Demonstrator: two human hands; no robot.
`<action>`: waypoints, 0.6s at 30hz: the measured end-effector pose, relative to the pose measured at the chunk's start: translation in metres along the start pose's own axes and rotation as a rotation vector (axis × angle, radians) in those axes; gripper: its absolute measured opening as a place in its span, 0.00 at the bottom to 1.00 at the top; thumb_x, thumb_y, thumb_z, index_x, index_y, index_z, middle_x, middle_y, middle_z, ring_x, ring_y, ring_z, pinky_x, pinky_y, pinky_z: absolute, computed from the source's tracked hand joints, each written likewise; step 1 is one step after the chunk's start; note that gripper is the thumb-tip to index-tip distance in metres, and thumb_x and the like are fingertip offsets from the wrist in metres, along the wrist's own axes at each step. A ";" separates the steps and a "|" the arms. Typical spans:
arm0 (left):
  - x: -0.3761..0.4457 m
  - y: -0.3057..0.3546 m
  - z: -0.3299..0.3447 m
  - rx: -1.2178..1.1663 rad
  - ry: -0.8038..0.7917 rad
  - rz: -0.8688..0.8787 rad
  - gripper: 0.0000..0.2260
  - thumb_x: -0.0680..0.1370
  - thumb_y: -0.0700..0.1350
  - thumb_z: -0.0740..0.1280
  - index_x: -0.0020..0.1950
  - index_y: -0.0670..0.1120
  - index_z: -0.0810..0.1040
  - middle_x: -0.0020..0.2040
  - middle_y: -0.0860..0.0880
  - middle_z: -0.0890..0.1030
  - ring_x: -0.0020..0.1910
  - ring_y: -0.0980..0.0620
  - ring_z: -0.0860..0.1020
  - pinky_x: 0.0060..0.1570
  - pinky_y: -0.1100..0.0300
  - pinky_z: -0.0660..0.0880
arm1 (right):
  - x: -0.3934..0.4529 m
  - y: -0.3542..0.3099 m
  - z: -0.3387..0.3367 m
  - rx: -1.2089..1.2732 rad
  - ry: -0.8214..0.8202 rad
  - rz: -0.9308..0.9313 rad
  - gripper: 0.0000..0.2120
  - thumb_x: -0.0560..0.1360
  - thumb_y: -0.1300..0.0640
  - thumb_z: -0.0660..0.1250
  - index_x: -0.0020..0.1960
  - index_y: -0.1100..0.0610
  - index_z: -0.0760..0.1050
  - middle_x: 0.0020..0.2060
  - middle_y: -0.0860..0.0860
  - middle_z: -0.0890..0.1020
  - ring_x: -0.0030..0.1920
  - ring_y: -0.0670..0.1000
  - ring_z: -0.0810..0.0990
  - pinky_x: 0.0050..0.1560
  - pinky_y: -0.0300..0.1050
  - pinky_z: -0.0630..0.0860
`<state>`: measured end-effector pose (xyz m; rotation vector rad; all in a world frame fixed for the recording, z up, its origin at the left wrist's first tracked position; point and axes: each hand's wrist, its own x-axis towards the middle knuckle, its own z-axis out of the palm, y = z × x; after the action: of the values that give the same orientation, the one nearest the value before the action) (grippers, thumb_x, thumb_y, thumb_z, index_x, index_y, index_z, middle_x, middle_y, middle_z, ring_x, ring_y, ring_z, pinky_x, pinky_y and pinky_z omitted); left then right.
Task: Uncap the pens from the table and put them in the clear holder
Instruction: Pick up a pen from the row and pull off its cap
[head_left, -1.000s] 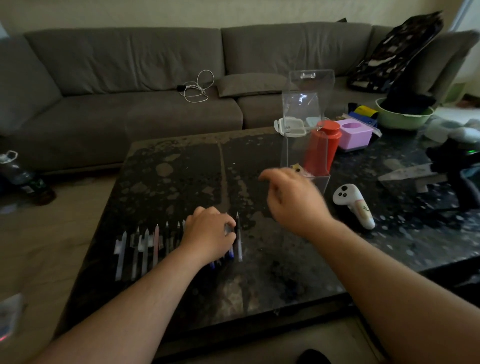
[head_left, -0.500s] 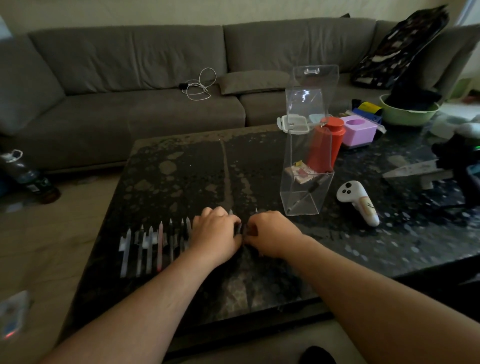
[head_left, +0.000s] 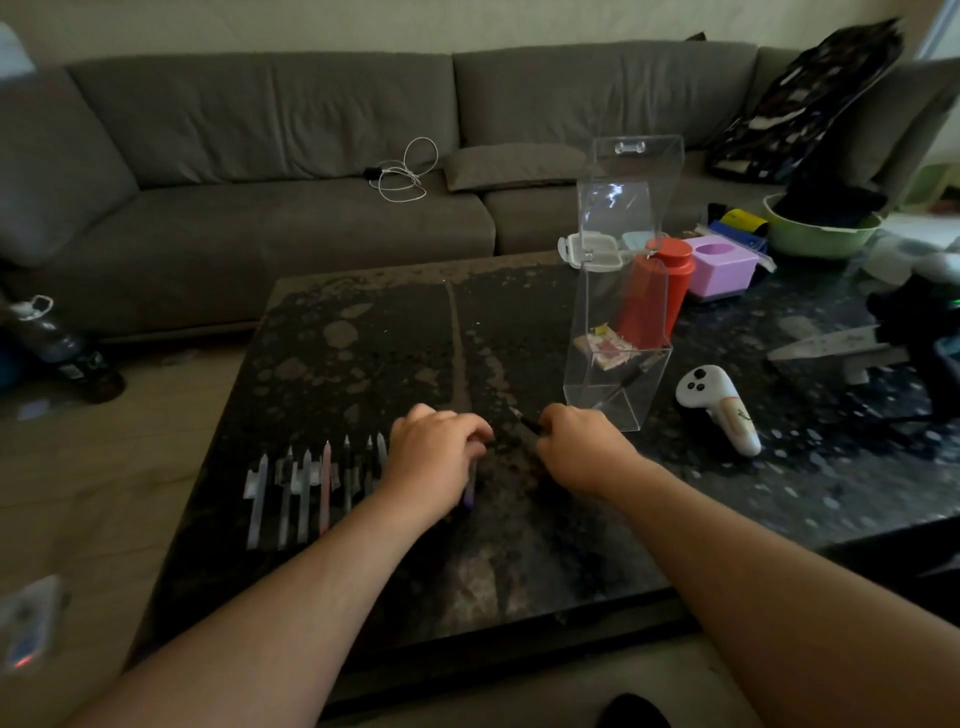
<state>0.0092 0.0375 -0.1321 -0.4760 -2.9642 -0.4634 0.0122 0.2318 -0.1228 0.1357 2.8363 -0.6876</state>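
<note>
My right hand (head_left: 582, 449) pinches a dark pen (head_left: 525, 422), centre frame; left hand (head_left: 436, 460) grips its cap (head_left: 470, 488). Light, rigid, smooth: I hold mid-barrel.

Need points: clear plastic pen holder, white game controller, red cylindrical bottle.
Clear plastic pen holder (head_left: 597, 387): head view, bare front wall near the base.
White game controller (head_left: 719, 402): head view, middle of the grip.
Red cylindrical bottle (head_left: 675, 280): head view, upper body right of the holder.

Both forearms and each hand (head_left: 436, 457) bare, no sleeves showing.
</note>
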 end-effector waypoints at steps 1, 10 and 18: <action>0.001 -0.003 -0.002 -0.039 0.019 -0.020 0.10 0.84 0.51 0.66 0.63 0.59 0.82 0.59 0.57 0.83 0.62 0.50 0.73 0.62 0.51 0.70 | -0.001 0.001 -0.002 0.019 0.005 -0.021 0.06 0.83 0.52 0.62 0.59 0.49 0.73 0.49 0.50 0.75 0.47 0.51 0.75 0.48 0.49 0.74; -0.004 -0.013 -0.014 -0.225 0.093 -0.156 0.06 0.84 0.48 0.66 0.59 0.58 0.80 0.54 0.57 0.79 0.58 0.54 0.75 0.58 0.53 0.76 | -0.014 -0.003 -0.008 0.028 0.236 -0.273 0.08 0.82 0.42 0.64 0.56 0.44 0.79 0.44 0.43 0.81 0.45 0.46 0.80 0.41 0.44 0.76; -0.003 -0.016 -0.013 -0.239 0.166 -0.141 0.08 0.84 0.46 0.68 0.61 0.56 0.82 0.53 0.61 0.77 0.60 0.56 0.74 0.57 0.57 0.73 | -0.013 -0.008 -0.003 -0.005 0.303 -0.316 0.08 0.81 0.42 0.66 0.55 0.43 0.80 0.46 0.42 0.80 0.46 0.45 0.79 0.43 0.45 0.79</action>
<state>0.0080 0.0181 -0.1246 -0.2355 -2.8048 -0.8346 0.0233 0.2256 -0.1131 -0.2356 3.1880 -0.7792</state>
